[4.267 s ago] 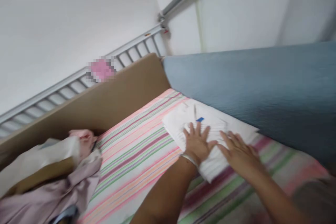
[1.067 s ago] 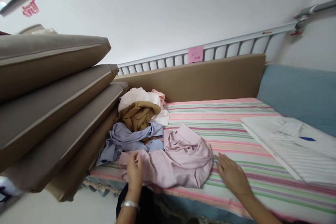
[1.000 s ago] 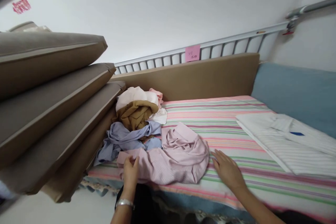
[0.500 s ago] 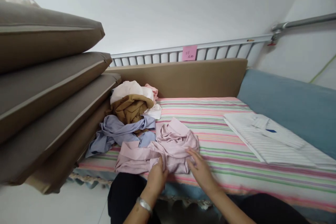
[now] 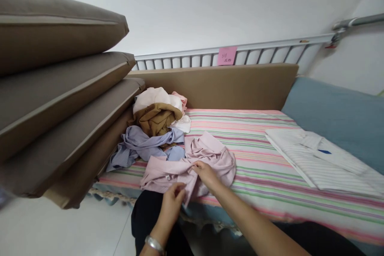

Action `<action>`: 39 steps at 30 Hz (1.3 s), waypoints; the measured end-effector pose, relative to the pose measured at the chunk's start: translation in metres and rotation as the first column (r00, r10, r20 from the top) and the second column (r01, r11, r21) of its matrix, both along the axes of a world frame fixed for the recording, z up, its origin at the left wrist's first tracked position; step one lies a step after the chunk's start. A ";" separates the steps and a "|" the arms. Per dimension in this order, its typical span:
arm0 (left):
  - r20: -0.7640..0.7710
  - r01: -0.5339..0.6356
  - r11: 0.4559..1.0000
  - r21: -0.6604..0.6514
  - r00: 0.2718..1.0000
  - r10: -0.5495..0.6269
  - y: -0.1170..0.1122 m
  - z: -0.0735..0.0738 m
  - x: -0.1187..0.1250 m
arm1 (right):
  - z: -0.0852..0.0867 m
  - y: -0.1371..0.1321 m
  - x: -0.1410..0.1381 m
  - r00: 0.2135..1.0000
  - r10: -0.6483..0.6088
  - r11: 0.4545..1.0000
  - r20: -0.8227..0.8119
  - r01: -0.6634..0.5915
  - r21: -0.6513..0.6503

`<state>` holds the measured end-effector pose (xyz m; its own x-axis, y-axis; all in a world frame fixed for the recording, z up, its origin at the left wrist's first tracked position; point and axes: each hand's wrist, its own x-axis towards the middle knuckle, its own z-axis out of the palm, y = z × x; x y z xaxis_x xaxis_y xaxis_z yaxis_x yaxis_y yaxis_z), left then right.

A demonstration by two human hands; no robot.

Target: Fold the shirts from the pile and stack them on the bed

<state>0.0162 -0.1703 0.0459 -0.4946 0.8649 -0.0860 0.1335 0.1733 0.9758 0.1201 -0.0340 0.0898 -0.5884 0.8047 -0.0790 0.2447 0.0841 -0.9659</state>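
Note:
A crumpled pale pink garment [image 5: 214,152] with a collar-like fold lies near the front edge of the striped sheet [image 5: 252,128]. On its upper middle, my right hand [image 5: 207,174] pinches a fold of the cloth between thumb and fingers. My left hand [image 5: 172,204], a silver bangle on its wrist, is at the garment's near edge, with thumb and forefinger bent and a gap between them. A small white spot, perhaps a label or button, shows on the pink cloth left of my right hand. Just behind lies a rumpled light blue garment [image 5: 142,146].
Brown [image 5: 157,118] and white clothes [image 5: 154,98] are heaped at the back left, beside tall stacked brown cushions [image 5: 75,88]. A folded white striped shirt [image 5: 324,160] lies at right by a blue cushion [image 5: 333,112]. A brown board [image 5: 237,90] runs along the back.
My right hand has moved left onto the pink garment and now pinches it. My left hand has drawn slightly back toward me. The view has shifted, so the scene sits further right.

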 end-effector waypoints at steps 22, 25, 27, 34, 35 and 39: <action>0.514 -0.249 0.969 0.006 0.832 0.211 -0.023 0.047 -0.025 | 0.003 -0.033 0.022 0.984 0.162 0.986 -0.075 -0.164 -0.023; 0.583 -0.284 0.957 0.067 0.789 0.193 -0.025 0.047 -0.027 | 0.006 -0.020 0.025 0.999 0.042 0.957 0.001 -0.041 0.287; 0.582 -0.256 0.961 0.102 0.799 0.151 -0.026 0.054 -0.025 | 0.008 -0.019 0.025 0.995 0.073 0.910 0.066 -0.094 0.403; 0.433 0.023 0.988 0.154 0.897 -0.088 -0.037 0.078 -0.012 | 0.018 -0.030 0.015 0.974 0.182 0.797 0.134 -0.226 0.560; 0.401 0.062 0.988 0.139 0.909 -0.114 -0.038 0.076 -0.012 | 0.022 -0.030 0.014 0.969 0.221 0.777 0.111 -0.243 0.581; 0.250 0.076 0.996 0.046 0.964 -0.086 -0.034 0.057 -0.011 | 0.037 -0.029 0.020 0.959 0.280 0.789 0.055 -0.262 0.555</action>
